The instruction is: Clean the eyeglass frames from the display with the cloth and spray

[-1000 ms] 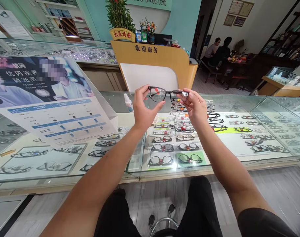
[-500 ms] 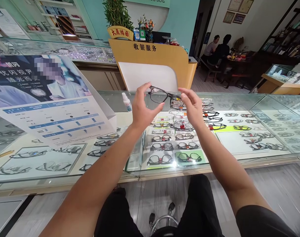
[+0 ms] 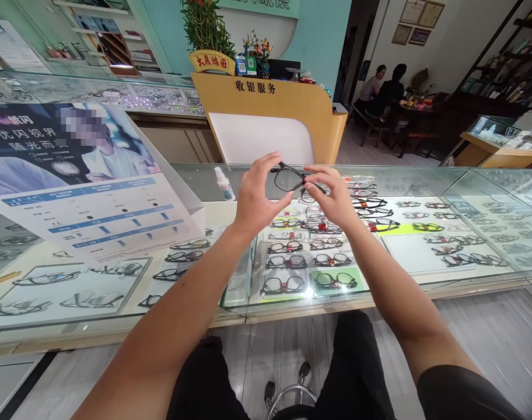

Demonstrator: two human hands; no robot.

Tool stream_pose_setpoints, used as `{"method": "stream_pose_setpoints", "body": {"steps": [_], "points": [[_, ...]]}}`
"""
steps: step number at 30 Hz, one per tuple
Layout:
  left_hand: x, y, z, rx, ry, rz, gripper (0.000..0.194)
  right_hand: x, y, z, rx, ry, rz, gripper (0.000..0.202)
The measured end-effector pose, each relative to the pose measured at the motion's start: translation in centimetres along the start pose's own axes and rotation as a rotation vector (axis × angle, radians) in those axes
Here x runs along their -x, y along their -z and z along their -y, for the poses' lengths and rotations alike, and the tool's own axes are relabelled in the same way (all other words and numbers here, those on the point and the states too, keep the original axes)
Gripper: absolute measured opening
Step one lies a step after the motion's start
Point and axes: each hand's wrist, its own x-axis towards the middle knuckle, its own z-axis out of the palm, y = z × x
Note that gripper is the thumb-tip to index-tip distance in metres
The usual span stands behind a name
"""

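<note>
A pair of dark-framed eyeglasses (image 3: pixel 287 178) is held up in the air above the glass display case (image 3: pixel 244 319), with one clear lens facing me. My left hand (image 3: pixel 258 195) grips its left end, thumb below and fingers above. My right hand (image 3: pixel 329 195) pinches the frame near the middle, and its fingers hide part of the other lens. Beneath both hands, rows of eyeglasses (image 3: pixel 286 262) lie inside the case. Just left of my left hand a small white spray bottle (image 3: pixel 224 184) stands on the glass.
A large printed card stand (image 3: pixel 104 192) leans on the case at the left. Beyond the case is a wooden counter (image 3: pixel 266 87) with a plant (image 3: pixel 207 29) on it. Two people (image 3: pixel 391 87) sit at a table at the far right. My knees are under the case's front edge.
My right hand has moved left along the eyeglasses, from their right end to the middle. The frame has turned and shifted slightly, and my left hand still holds it.
</note>
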Motion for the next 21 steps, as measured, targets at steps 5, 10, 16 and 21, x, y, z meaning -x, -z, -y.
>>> {"method": "stream_pose_setpoints", "body": {"steps": [5,10,16,21], "points": [[-0.2,0.3,-0.5,0.03,0.068,0.031,0.081,-0.1,0.1,0.2,-0.05,-0.048,0.033,0.038],[-0.1,-0.1,-0.6,0.139,0.111,0.051,0.084,-0.2,0.1,0.2,-0.133,-0.093,0.059,0.04],[-0.1,-1.0,-0.3,0.388,0.236,0.097,0.086,-0.2,-0.6,-0.6,-0.424,-0.208,0.152,0.042],[0.1,-1.4,-0.1,0.423,0.24,0.103,0.086,0.1,-1.7,-1.1,-0.578,-0.278,0.136,0.04]]}}
